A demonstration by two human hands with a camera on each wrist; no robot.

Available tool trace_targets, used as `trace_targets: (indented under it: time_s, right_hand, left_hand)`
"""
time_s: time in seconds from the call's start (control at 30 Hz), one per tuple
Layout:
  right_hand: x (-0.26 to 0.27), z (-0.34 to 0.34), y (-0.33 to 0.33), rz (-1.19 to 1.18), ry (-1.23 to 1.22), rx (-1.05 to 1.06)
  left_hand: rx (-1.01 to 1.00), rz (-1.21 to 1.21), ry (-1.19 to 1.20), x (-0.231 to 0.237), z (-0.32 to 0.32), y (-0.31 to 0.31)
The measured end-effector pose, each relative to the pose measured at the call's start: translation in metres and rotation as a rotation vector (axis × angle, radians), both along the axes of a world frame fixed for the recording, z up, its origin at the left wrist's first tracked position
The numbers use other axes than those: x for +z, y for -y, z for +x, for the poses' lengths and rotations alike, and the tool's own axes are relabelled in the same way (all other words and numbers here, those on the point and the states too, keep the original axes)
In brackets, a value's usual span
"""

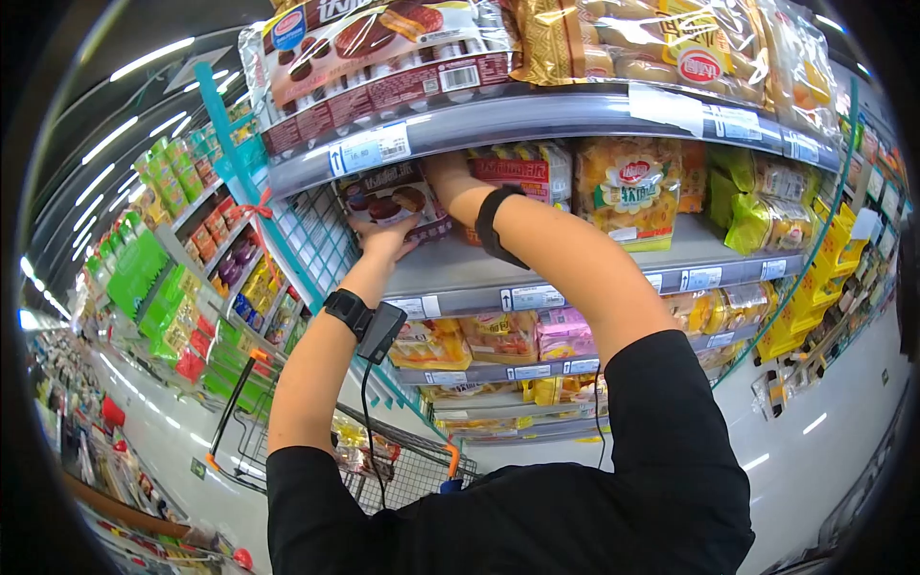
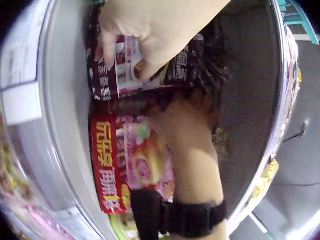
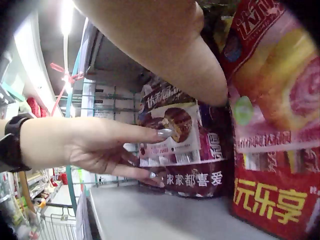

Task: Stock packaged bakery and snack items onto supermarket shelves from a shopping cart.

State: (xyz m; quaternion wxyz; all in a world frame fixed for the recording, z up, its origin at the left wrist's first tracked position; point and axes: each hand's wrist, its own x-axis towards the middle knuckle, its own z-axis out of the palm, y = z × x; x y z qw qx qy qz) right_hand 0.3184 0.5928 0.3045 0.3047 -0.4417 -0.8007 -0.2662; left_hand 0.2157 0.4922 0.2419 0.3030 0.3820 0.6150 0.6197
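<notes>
A dark brown bag of chocolate pies stands upright at the left end of the upper-middle shelf. Against its front lies my left hand, thumb and fingers extended over the printed face in the right wrist view. My right hand reaches deeper into the shelf, between that bag and a red and pink cake package on its right. In the left wrist view the right hand is blurred beside the dark bag's edge, and its fingers are mostly hidden.
Large snack bags sit on the shelf above, whose lip hangs over my forearms. A wire side panel bounds the shelf's left end. Yellow bread bags stand further right. A shopping cart is below left.
</notes>
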Motion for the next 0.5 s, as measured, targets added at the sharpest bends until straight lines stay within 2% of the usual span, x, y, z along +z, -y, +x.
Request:
trace_targets:
  time_s: [0.07, 0.17, 0.23, 0.33, 0.5]
  right_hand:
    - [0.017, 0.01, -0.001, -0.288, -0.127, 0.163]
    - [0.011, 0.014, 0.022, -0.098, 0.335, -0.207]
    - [0.013, 0.013, 0.016, -0.199, 0.187, -0.107]
    - [0.011, 0.021, 0.015, -0.169, 0.058, 0.011]
    - [0.021, 0.03, 0.037, -0.213, 0.185, 0.018]
  left_hand:
    - [-0.129, 0.118, 0.264, -0.011, 0.007, -0.009]
    - [-0.174, 0.053, 0.421, -0.012, 0.016, -0.02]
    - [0.004, 0.041, 0.346, -0.022, 0.01, -0.043]
    - [0.049, 0.046, 0.268, -0.014, 0.016, -0.04]
    - [0.141, 0.051, 0.194, 0.001, 0.029, -0.023]
